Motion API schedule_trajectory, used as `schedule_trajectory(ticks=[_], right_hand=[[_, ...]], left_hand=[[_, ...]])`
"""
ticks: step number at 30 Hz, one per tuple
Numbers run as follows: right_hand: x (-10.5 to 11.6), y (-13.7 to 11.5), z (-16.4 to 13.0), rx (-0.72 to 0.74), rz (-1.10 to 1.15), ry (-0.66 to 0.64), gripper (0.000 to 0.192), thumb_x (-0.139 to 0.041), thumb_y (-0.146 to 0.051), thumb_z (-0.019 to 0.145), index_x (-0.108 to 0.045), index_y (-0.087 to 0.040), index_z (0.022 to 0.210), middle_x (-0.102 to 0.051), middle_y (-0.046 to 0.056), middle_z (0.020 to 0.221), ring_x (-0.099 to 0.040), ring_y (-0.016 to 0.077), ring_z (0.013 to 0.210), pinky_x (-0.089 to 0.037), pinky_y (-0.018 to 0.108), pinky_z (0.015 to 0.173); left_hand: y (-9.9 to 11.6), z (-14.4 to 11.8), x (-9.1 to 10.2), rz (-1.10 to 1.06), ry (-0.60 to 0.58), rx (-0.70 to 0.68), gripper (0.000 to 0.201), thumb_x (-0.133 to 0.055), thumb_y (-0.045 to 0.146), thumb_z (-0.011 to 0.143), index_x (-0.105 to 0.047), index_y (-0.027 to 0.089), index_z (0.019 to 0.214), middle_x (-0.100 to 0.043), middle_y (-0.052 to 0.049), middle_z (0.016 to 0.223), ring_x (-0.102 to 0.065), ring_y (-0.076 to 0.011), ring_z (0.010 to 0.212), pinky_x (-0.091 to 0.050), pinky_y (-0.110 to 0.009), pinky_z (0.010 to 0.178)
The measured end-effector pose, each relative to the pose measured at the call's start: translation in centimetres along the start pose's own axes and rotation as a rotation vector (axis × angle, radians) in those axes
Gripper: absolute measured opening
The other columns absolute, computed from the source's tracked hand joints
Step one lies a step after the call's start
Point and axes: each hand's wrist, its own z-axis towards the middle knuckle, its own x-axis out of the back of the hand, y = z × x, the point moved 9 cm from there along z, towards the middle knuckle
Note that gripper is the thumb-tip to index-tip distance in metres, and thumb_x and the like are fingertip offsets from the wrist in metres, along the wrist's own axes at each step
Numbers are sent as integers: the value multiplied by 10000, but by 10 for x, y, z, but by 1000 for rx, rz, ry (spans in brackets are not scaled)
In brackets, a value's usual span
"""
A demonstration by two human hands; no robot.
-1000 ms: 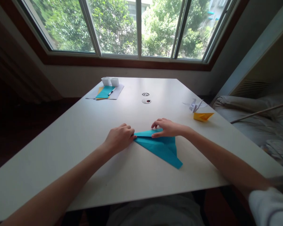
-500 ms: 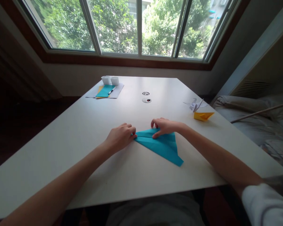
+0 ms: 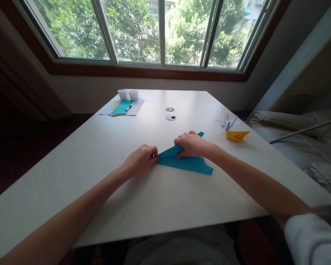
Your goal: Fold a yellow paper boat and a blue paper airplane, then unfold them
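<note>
**Blue paper pinched at both ends**

The folded blue paper [image 3: 186, 162] lay on the white table [image 3: 160, 206]. The left hand [image 3: 140, 159] clenched fingertips on its pointed left tip. The right hand [image 3: 192, 144] grasped a raised flap, fingers curled over its upper edge.

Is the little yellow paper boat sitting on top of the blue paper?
No, the yellow paper boat sits on the white table, apart from the blue folded paper.

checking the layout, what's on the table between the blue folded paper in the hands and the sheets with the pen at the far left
In the head view, only bare white table lies between the blue folded paper and the far sheets with the pen.
</note>
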Motion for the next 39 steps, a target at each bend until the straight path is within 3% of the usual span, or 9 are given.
schedule_trajectory(ticks=[3, 7, 12, 17, 20, 27, 33, 39], right_hand=[[9, -12, -10, -34, -177, 136, 115, -531, -231, 801, -575, -167, 886, -633, 86, 856, -545, 244, 861, -289, 382, 781], [7, -30, -27, -33, -252, 255, 214, -359, -198, 895, -563, -159, 945, -620, 107, 900, -521, 243, 874, -275, 376, 771], [-7, -40, -45, 14, -197, 286, 289, -319, -271, 925, -555, -177, 1063, -603, 105, 983, -504, 227, 894, -303, 354, 755], [-15, -38, -52, 53, -140, 274, 309, -332, -301, 927, -578, -201, 1085, -598, 98, 1015, -508, 223, 911, -340, 341, 742], [-17, -32, -53, 39, -111, 257, 319, -324, -267, 930, -579, -208, 1112, -604, 107, 1022, -517, 221, 926, -353, 350, 776], [-20, -18, -50, -48, -9, 214, 389, -319, -352, 925, -550, -168, 1177, -578, 111, 1172, -521, 245, 1049, -378, 375, 888], [-40, -12, -44, -74, 116, 122, 633, -278, -496, 899, -342, -61, 1355, -346, 161, 1403, -293, 274, 1304, -263, 418, 1051], [-61, -7, -48, -109, 214, -47, 835, -195, -669, 824, -103, -99, 1428, -99, 136, 1481, -106, 283, 1359, -110, 516, 1081]], left_hand=[[2, -1, 3, 33, 40, 20, 118, -475, 307, 779, -545, 213, 772, -588, -7, 748, -539, -176, 741, -386, -253, 570], [8, -4, 6, 77, 102, -27, 82, -454, 230, 780, -533, 220, 799, -583, -3, 748, -533, -177, 746, -365, -250, 551], [11, -6, 6, 40, 139, -92, 147, -458, 146, 744, -561, 210, 828, -584, -19, 838, -534, -177, 813, -402, -256, 625], [24, -9, 3, -74, -25, -329, 219, -483, 195, 809, -636, 234, 960, -601, -45, 955, -556, -159, 857, -434, -251, 746], [28, -11, 3, -97, -91, -404, 218, -488, 281, 844, -667, 237, 961, -631, -62, 933, -562, -168, 872, -444, -261, 768], [45, -15, -4, -43, -59, -445, 293, -399, 253, 892, -636, 217, 1059, -647, -73, 981, -567, -176, 903, -462, -281, 790], [72, -28, -5, 93, -69, -506, 293, -382, 217, 893, -606, 193, 1081, -646, -81, 1026, -567, -195, 945, -460, -307, 829], [66, -38, -12, 183, -158, -450, 377, -378, 241, 890, -491, 215, 1248, -530, -79, 1273, -501, -231, 1126, -401, -354, 932]])
